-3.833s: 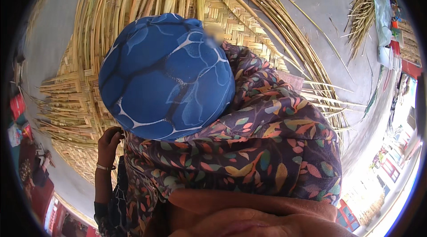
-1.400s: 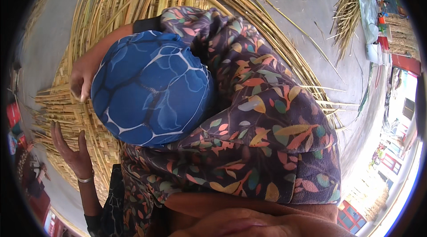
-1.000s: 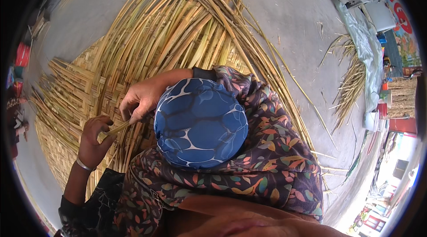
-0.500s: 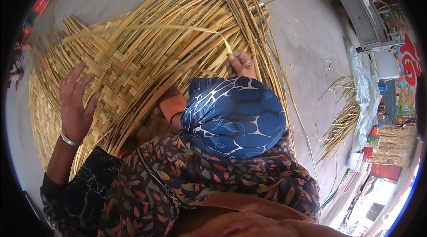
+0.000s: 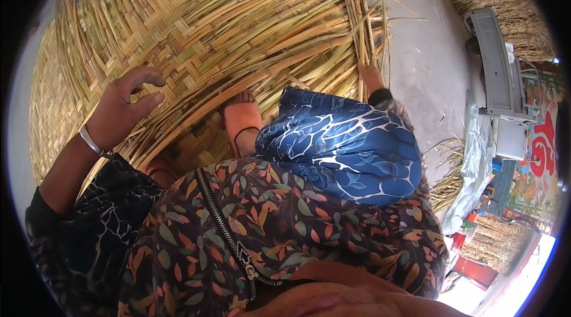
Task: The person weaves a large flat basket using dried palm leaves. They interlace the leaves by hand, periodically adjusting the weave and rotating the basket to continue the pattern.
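A woven mat of split reed strips [image 5: 151, 58] spreads before me, with many loose strip ends [image 5: 256, 37] fanning across it. My left hand [image 5: 128, 100] hovers over the left part of the mat, its thumb and fingers bent but apart, with nothing between them. A silver bangle [image 5: 90, 140] sits on that wrist. My right hand [image 5: 371, 77] reaches to the lower end of a bundle of strips [image 5: 358, 19] lying crosswise at the mat's right side. Its fingers are hard to make out there, so whether they grip a strip does not show.
My sandalled foot [image 5: 242, 119] stands on the mat, beside my blue-patterned knee [image 5: 351, 144]. On the grey floor to the right lie loose stalks [image 5: 447, 183] and a plastic sheet [image 5: 467, 168]. A grey metal frame [image 5: 498, 61] and stacked stalk bundles [image 5: 505, 10] stand farther right.
My right hand has moved right and down to the crosswise bundle; the long strip it held up is no longer raised. My left hand has shifted right, its fingers more bent. The view has also shifted.
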Available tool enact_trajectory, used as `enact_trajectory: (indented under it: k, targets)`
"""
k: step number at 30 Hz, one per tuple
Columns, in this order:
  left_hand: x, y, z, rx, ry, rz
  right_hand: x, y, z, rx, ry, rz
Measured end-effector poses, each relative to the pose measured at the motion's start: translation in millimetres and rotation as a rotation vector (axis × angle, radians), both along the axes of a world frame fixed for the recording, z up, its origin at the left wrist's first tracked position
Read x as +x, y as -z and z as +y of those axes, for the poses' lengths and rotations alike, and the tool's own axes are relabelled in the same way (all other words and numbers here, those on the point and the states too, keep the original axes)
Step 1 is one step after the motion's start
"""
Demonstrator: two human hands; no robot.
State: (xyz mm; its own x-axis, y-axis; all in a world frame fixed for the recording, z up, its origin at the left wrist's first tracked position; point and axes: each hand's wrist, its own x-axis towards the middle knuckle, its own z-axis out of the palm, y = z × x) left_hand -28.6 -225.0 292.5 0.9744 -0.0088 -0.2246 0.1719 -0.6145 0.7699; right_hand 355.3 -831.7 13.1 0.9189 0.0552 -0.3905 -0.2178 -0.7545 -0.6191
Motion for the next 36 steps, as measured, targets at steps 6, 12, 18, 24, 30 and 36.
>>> enact_trajectory:
  k: [6,12,18,24,30,36]
  targets:
    - [8.2,-4.8,-12.0,-0.210,0.015,0.265,70.0,-208.9,245.8,-0.601,-0.914,-0.815]
    - [8.2,12.3,-36.1,-0.369,0.082,0.187,-4.2,-240.9,353.9,-0.522,-1.275,-0.902]
    - [4.7,28.1,-53.7,-0.510,0.130,0.190,-75.9,-157.0,277.9,-0.749,-1.339,-0.591]
    - [13.9,39.3,-62.0,-0.417,0.248,0.121,-100.6,-177.3,241.6,-0.843,-1.339,-0.454]
    - [9.4,38.4,-56.2,-0.356,0.177,0.077,-86.1,-197.9,262.4,-0.883,-1.285,-0.292]
    - [-7.9,55.6,-22.1,-0.026,0.091,0.064,-30.5,-185.0,278.8,-0.236,-0.889,-0.455]
